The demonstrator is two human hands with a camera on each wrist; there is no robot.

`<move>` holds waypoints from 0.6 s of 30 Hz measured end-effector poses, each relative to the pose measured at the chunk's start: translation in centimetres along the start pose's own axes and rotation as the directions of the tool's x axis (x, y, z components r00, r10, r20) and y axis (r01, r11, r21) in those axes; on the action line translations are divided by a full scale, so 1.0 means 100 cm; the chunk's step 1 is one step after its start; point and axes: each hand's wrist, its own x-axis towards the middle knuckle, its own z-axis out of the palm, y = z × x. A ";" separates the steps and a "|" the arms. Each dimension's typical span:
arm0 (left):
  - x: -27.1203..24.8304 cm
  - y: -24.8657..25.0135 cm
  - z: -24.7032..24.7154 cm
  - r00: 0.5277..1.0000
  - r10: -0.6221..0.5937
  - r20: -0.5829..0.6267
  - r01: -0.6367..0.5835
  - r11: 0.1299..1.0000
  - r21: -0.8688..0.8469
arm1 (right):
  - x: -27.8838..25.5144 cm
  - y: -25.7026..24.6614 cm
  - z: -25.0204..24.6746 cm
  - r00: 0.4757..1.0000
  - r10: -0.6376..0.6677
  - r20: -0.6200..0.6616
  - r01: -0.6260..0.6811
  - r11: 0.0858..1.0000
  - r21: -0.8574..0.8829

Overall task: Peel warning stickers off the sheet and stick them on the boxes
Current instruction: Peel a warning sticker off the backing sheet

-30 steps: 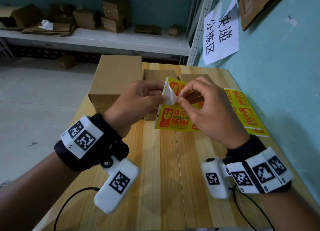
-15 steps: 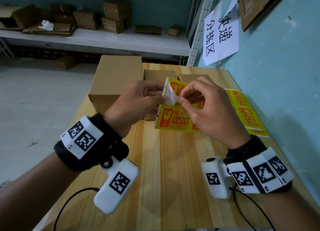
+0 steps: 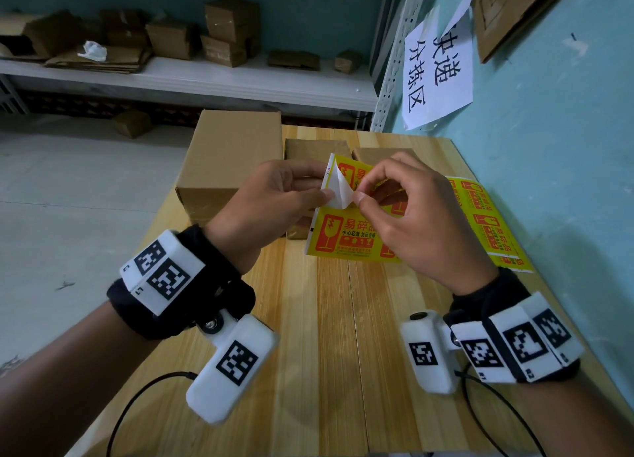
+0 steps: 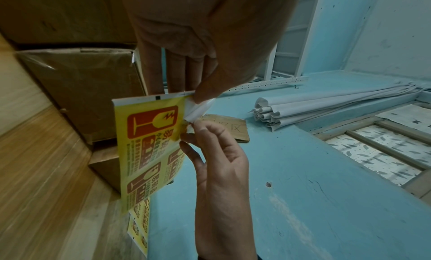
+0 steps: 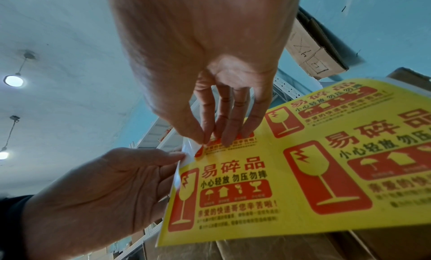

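A yellow sheet of red fragile-warning stickers (image 3: pixel 346 240) is held upright above the table, in front of the cardboard boxes. My left hand (image 3: pixel 319 190) pinches its upper left edge, thumb in front and fingers behind. My right hand (image 3: pixel 363 192) pinches the corner beside it. A white folded-back flap (image 3: pixel 338 192) stands between the two thumbs. The left wrist view shows that flap (image 4: pixel 198 107) curling off the sheet (image 4: pixel 149 144) under my left thumb. In the right wrist view my right fingertips (image 5: pixel 224 138) press on a sticker of the sheet (image 5: pixel 303 171).
A large cardboard box (image 3: pixel 233 154) stands at the table's back left, with two smaller boxes (image 3: pixel 315 147) (image 3: pixel 380 154) beside it. Another strip of yellow stickers (image 3: pixel 487 223) lies along the right edge by the blue wall. Bare wooden tabletop (image 3: pixel 343 336) lies near me.
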 end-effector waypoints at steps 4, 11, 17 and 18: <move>0.000 0.001 0.000 1.000 -0.001 0.000 0.001 1.000 0.002 | 0.000 0.000 -0.001 1.000 0.001 0.003 -0.001 1.000 0.009; 0.001 -0.001 -0.001 1.000 0.001 -0.001 -0.001 1.000 0.000 | 0.000 0.000 -0.002 1.000 0.005 0.000 -0.005 1.000 -0.006; 0.002 -0.002 -0.001 1.000 -0.003 -0.005 0.003 1.000 -0.001 | 0.000 0.000 -0.003 1.000 0.004 0.002 -0.004 1.000 -0.013; 0.002 -0.002 -0.001 1.000 -0.004 -0.004 0.004 1.000 0.002 | 0.000 0.000 -0.003 1.000 0.004 0.002 -0.004 1.000 -0.012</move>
